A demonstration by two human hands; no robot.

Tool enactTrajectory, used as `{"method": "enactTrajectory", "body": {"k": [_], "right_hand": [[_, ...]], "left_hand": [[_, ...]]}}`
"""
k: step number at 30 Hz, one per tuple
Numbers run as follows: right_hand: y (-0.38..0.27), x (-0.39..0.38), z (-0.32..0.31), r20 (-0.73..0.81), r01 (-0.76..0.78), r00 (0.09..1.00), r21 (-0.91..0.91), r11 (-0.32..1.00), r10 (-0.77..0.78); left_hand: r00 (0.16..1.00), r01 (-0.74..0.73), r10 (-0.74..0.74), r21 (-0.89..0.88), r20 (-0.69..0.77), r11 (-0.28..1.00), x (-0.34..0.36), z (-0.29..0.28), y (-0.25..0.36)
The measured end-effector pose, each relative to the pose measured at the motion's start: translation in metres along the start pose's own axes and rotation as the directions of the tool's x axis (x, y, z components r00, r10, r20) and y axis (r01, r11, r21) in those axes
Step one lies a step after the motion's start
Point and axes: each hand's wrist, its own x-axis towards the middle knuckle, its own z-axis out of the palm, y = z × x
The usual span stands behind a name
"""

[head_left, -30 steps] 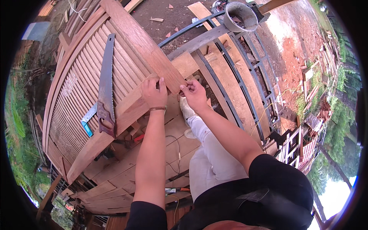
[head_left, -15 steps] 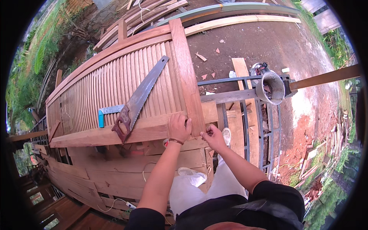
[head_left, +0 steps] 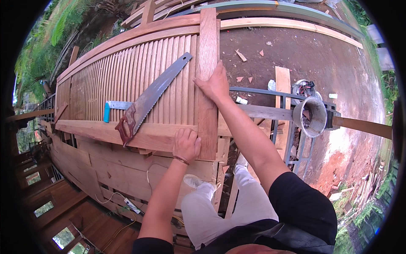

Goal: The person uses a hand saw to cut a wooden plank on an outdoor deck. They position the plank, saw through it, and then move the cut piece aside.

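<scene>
A large louvered wooden shutter (head_left: 139, 76) lies flat before me, with slats set in a reddish frame. My left hand (head_left: 186, 144) is closed over its near rail, close to the corner, fingers curled on the top face. Farther up, my right hand (head_left: 215, 84) grips across the end stile (head_left: 208, 46), thumb at the inner edge and fingers at the outer edge. A handsaw (head_left: 156, 93) with a brown handle rests diagonally on the slats and near rail. Beside it lies a try square (head_left: 118, 105) with a turquoise stock.
Planks forming a bench (head_left: 122, 163) support the shutter. To the right, a grey bucket (head_left: 310, 117) sits by a dark metal frame (head_left: 262, 92). A power strip (head_left: 132, 205) and cables lie at lower left. Long boards (head_left: 292, 26) stretch along the far side.
My right hand has moved from the near corner up along the end stile and now grips it. My left hand remains on the near rail, its fingers curled over it. The view has shifted.
</scene>
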Motion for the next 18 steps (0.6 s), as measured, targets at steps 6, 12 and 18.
{"method": "enactTrajectory", "body": {"k": [6,12,18], "right_hand": [[0.008,0.003,-0.005,-0.036,0.046,0.998,0.047,0.998,-0.044],[0.014,0.002,-0.002,-0.056,0.035,0.998,0.087,0.996,-0.03],[0.007,-0.002,-0.004,-0.034,0.009,0.999,0.089,0.996,-0.006]], "left_hand": [[1.0,-0.005,0.005,0.013,0.011,1.0,0.005,0.0,0.008],[1.0,-0.009,0.008,0.005,0.027,1.0,0.006,-0.005,0.007],[0.999,0.005,-0.005,0.005,0.04,1.0,0.006,-0.008,0.007]]}}
